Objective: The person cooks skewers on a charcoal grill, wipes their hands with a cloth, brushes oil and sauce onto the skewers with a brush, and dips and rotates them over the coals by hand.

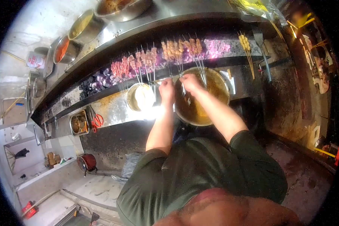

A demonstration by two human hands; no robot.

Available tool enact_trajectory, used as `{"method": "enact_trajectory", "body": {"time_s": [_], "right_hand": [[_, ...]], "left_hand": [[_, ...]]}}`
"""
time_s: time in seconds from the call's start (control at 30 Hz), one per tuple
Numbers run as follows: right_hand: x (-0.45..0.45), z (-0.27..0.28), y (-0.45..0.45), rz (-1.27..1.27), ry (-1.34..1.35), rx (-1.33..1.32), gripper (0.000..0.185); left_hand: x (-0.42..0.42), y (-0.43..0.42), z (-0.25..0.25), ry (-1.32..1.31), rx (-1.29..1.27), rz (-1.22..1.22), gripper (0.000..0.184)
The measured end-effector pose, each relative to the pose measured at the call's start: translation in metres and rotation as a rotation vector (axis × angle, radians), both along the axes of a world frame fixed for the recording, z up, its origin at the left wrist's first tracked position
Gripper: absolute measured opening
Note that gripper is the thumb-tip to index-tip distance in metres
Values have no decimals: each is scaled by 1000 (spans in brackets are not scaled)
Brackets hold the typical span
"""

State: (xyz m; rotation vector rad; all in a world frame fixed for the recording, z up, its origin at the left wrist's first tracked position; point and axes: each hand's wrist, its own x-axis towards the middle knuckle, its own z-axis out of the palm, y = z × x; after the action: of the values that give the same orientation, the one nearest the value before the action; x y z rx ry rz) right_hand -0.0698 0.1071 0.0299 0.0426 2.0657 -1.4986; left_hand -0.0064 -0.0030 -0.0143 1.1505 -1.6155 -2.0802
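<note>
Narrowly apart, hands (167,91) (191,83) (near grill edge (101,92))

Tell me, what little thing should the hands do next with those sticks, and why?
Maybe turn the browned skewers a little: they lie over the glowing coals, and the left hand and right hand are at their lower ends.

Barbecue kitchen, long charcoal grill (69,101), meat skewers (173,51) over glowing coals (217,47), steel bowls (128,16) behind.
</note>
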Motion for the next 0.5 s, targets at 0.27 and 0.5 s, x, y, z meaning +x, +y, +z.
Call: {"method": "enact_trajectory", "body": {"time_s": [0.27,0.5], "right_hand": [[0,3,1,3,-12,-14,15],[-1,3,1,11,-12,22,17]], "left_hand": [[2,1,10,21,-21,-21,25],[2,4,5,-50,-105,27,25]]}}
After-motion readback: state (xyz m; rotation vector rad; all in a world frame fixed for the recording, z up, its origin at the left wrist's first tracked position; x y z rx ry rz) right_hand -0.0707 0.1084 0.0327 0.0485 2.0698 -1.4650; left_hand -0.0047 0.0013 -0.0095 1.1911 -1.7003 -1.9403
